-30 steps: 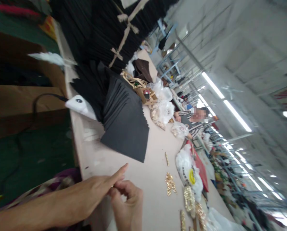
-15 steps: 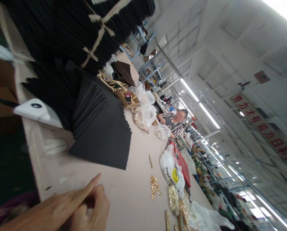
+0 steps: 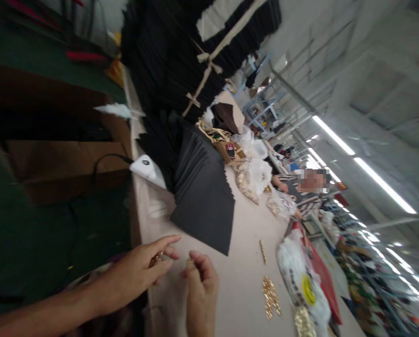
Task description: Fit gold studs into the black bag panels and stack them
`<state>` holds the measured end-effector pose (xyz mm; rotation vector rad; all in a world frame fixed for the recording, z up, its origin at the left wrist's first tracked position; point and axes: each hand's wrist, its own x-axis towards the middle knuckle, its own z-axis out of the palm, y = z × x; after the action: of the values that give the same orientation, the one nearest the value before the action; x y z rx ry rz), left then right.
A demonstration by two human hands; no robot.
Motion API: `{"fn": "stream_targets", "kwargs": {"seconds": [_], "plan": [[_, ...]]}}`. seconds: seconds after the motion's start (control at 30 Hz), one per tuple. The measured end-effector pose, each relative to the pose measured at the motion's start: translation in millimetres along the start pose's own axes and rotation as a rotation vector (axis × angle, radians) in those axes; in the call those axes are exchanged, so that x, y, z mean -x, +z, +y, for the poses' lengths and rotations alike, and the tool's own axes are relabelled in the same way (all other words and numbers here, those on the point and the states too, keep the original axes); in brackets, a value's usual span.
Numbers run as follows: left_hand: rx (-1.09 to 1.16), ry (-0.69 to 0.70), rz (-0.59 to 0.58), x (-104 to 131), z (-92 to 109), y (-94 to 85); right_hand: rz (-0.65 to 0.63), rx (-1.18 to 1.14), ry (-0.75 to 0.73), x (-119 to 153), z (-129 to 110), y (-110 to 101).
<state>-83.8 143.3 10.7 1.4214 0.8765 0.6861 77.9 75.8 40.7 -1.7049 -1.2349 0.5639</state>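
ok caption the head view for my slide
Left hand holding gold pieces, right hand pinching beside it, near fanned dark sheets and a gold pile on a table.

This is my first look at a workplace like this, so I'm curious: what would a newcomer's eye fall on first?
Probably the fanned dark sheets on the pale table, with a big tied black stack behind them. Next, the gold pieces heaped to the right of the right hand. The left hand has small shiny bits in its grasp, too blurred to name.
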Motion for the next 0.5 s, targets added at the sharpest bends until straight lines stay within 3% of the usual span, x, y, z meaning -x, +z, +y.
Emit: {"fn": "stream_targets", "kwargs": {"seconds": [0.1,0.23,0.37,0.5], "plan": [[0.022,-0.043,0.151,-1,9,-17.7,0.005,0.010,0.005,-28,8,-7],[0.031,-0.046,0.297,-11,7,-32.3,0.062,0.223,-0.210,-74,22,-10],[0.205,-0.058,0.232,-21,17,-29.2,0.044,0.576,-0.394,-103,30,-10],[0.361,-0.088,0.142,-22,33,-28.8,-0.075,0.708,-0.471,-79,31,-13]]}}
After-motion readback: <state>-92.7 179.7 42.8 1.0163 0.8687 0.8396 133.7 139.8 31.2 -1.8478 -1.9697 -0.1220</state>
